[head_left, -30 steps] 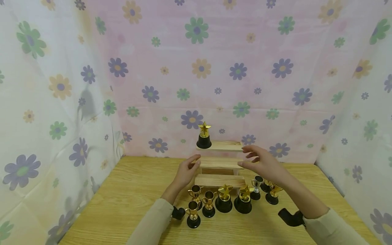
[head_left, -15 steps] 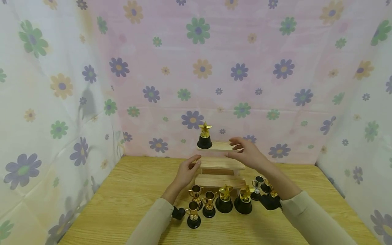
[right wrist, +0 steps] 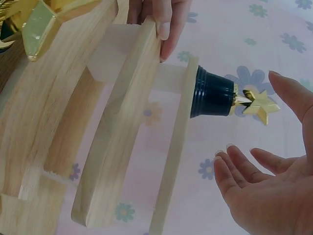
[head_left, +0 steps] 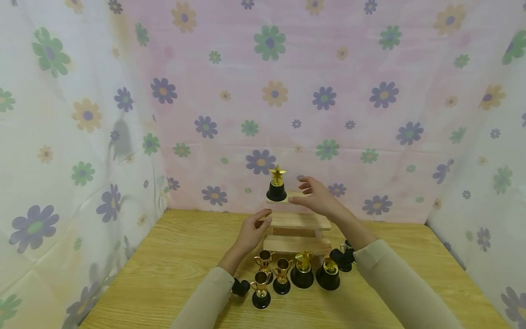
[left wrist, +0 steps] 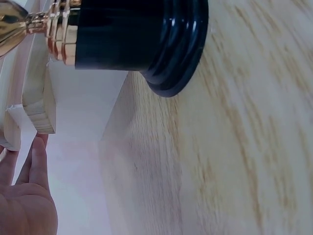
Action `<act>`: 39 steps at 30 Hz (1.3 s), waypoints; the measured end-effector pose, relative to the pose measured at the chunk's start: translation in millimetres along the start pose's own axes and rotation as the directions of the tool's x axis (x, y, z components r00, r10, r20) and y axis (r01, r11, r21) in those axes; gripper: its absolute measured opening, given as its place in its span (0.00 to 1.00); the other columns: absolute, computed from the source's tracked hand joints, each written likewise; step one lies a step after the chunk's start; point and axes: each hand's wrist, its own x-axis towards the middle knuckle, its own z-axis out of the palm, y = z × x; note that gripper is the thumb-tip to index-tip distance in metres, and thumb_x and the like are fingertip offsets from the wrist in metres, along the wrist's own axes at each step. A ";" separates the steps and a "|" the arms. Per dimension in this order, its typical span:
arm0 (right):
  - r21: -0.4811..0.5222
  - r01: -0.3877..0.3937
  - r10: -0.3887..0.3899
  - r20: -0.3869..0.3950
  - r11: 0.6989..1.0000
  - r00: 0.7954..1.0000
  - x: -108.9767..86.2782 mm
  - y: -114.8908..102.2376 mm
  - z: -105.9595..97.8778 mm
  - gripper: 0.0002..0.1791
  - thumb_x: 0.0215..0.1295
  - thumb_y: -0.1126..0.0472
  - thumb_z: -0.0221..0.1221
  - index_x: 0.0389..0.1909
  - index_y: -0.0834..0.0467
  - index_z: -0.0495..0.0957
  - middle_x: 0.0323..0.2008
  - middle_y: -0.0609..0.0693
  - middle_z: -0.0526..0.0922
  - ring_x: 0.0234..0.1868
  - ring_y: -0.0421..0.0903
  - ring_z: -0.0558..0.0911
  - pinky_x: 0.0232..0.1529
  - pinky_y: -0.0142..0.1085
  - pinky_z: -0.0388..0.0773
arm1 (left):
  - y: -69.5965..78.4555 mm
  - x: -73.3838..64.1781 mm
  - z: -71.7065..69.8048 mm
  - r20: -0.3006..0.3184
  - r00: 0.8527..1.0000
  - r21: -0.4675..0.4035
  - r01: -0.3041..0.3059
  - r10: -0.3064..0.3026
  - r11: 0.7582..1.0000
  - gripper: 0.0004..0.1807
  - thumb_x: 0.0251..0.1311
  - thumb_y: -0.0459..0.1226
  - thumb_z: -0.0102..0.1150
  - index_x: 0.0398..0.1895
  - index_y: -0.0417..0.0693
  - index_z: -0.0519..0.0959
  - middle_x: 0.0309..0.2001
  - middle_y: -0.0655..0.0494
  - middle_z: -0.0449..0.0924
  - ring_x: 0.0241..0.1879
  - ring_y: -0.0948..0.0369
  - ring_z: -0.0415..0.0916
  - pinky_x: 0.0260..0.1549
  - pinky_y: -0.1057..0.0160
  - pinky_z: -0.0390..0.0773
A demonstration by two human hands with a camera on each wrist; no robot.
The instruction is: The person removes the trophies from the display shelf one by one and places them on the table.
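Note:
A tiered wooden stand [head_left: 302,221] rises at the middle back of the table. On the left end of its top board stands a trophy with a gold star and black base [head_left: 277,191], also seen sideways in the right wrist view. My left hand [head_left: 249,234] holds the left end of the middle board, with thumb in front and fingers behind. My right hand [head_left: 319,200] hovers just right of the star trophy, its fingers spread and apart from it, as the gap in the right wrist view shows.
Several gold cup trophies [head_left: 260,294] stand before the stand's left side. Two star trophies [head_left: 302,276] stand farther right, near a cup partly hidden by my right wrist camera [head_left: 341,258]. Flowered cloth [head_left: 230,82] encloses the wooden table [head_left: 164,274].
My right hand has moved left along the top board, from its right end to near the star trophy. The left hand and the trophies have stayed put.

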 end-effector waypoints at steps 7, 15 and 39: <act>0.022 -0.047 0.046 0.014 0.999 0.999 17.6 5.7 10.1 0.48 0.68 0.50 0.67 0.79 0.62 0.53 0.74 0.66 0.62 0.71 0.65 0.66 0.65 0.61 0.71 | 0.0 0.5 -0.5 0.012 1.000 -0.001 0.015 -0.015 1.000 0.22 0.79 0.41 0.51 0.70 0.41 0.74 0.73 0.36 0.66 0.58 0.43 0.80 0.59 0.46 0.79; 0.020 -0.072 0.072 0.001 0.997 0.997 31.6 10.7 20.9 0.49 0.66 0.48 0.69 0.78 0.62 0.55 0.72 0.66 0.65 0.70 0.65 0.69 0.65 0.59 0.72 | 1.9 -0.3 -0.4 0.020 1.000 -0.005 0.019 -0.019 1.000 0.22 0.79 0.40 0.51 0.70 0.40 0.74 0.73 0.36 0.66 0.58 0.43 0.80 0.60 0.45 0.78; 0.027 -0.071 0.073 -0.074 0.997 0.995 57.2 11.0 43.3 0.41 0.65 0.50 0.69 0.72 0.66 0.66 0.66 0.67 0.73 0.65 0.64 0.74 0.63 0.57 0.75 | 0.3 -0.5 -0.4 0.013 1.000 0.004 0.024 -0.024 1.000 0.22 0.79 0.40 0.51 0.70 0.43 0.74 0.73 0.40 0.68 0.59 0.43 0.80 0.58 0.45 0.79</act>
